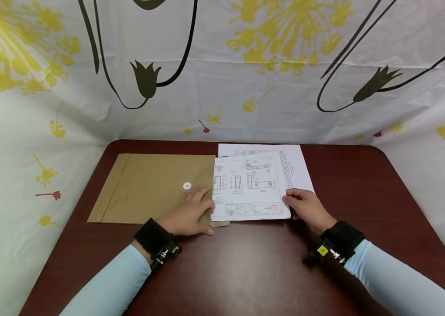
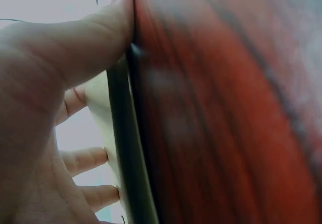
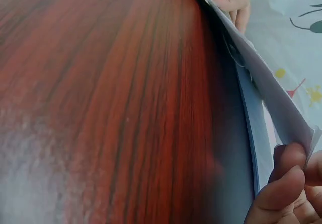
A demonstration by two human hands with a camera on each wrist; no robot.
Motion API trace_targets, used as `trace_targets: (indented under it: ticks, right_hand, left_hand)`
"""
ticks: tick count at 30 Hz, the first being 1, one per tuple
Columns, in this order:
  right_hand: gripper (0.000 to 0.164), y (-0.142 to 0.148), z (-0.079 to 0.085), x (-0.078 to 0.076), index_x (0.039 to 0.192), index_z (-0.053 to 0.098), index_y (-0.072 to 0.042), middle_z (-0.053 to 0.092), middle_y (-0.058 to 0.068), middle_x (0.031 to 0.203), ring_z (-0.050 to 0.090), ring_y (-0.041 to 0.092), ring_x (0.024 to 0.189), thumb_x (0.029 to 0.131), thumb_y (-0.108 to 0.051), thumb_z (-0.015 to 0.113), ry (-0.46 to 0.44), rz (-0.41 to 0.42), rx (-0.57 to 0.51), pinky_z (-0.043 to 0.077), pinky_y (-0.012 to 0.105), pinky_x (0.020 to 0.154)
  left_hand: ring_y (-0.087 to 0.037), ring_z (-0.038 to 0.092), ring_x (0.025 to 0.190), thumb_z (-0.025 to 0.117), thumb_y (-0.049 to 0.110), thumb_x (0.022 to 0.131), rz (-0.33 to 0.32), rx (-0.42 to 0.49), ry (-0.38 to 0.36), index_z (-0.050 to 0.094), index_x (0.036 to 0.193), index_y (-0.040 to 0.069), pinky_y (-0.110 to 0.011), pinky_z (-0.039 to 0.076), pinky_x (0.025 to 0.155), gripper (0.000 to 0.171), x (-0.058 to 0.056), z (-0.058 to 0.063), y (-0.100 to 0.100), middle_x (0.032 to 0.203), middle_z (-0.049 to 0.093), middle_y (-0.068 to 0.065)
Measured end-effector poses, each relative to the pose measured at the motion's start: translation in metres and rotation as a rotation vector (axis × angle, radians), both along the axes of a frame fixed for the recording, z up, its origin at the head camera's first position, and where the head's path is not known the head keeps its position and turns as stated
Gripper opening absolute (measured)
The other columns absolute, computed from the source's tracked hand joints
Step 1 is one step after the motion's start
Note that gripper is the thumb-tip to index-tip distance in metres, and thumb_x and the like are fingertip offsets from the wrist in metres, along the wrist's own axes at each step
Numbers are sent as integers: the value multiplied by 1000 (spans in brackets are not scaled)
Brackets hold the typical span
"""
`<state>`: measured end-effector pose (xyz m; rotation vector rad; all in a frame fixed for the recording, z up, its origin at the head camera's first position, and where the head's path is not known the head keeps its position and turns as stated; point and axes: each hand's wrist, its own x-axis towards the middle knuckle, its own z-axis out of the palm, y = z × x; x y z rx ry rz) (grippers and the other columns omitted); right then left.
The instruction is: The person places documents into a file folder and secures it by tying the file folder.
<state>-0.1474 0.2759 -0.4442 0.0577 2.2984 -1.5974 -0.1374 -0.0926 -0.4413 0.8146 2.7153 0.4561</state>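
A brown paper envelope [image 1: 159, 175] with a white round button [image 1: 187, 186] lies flat at the left of the table. My left hand [image 1: 190, 213] rests on its right end, fingers spread, and the fingertips touch the envelope's surface [image 2: 100, 95] in the left wrist view. A stack of papers topped by a technical drawing [image 1: 261, 197] meets the envelope's open right end, where its left part is hidden. With thumb and fingers, my right hand [image 1: 305, 206] pinches the stack's lower right corner. In the right wrist view the papers [image 3: 276, 103] are raised and slightly bent at that corner.
Behind and partly under the drawing lies another printed sheet [image 1: 301, 166], near the back edge of the dark red wooden table [image 1: 238, 272]. A white cloth [image 1: 206, 96] with flower prints hangs behind the table and along both sides.
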Motion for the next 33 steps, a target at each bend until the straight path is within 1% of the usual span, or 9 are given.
trace_targets:
  ticks: [5,9,14,19,22,26,33]
  right_hand:
    - [40,-7,-4,-2,134,56,5,69,16,113,61,14,76,103,-21,57,-3,-5,-39,51,30,61]
    - [40,-17,-6,-4,133,57,6,70,16,111,59,13,73,102,-18,58,-4,5,-67,52,30,61]
    - [36,-34,-6,-6,131,60,3,70,13,105,57,15,70,101,-17,59,5,30,-81,52,30,60]
    - [32,-52,-4,-10,128,64,1,69,10,92,57,17,70,101,-16,59,20,64,-68,52,30,60]
    - [32,-62,-4,-13,128,63,2,67,10,87,58,17,70,101,-14,59,20,96,-42,52,30,60]
    - [32,-77,-4,-16,127,64,3,65,10,83,58,17,67,100,-13,60,5,112,2,50,29,56]
    - [27,-98,-6,-21,122,67,0,63,7,75,57,15,63,99,-12,61,0,116,24,47,28,52]
  left_hand:
    - [-45,13,151,83,55,75,-4,10,-2,49,94,26,-65,13,118,49,0,1,1,164,21,-18]
    - [-44,13,152,84,54,73,-1,21,-10,48,92,25,-64,12,119,50,0,1,2,164,21,-18]
    - [-42,15,152,85,54,72,-4,21,-4,48,91,26,-63,13,119,50,-2,1,3,164,21,-18]
    - [-38,16,152,86,53,68,0,38,-22,48,89,26,-62,12,120,51,-3,2,4,164,20,-17]
    - [-35,17,152,87,52,66,2,51,-32,49,88,25,-64,12,119,52,-2,3,4,164,21,-17]
    - [-32,19,152,88,51,65,0,62,-32,49,87,24,-66,13,118,52,-2,2,3,163,24,-16]
    - [-31,20,151,88,51,64,1,68,-30,49,87,23,-66,13,118,54,-2,1,2,162,25,-14]
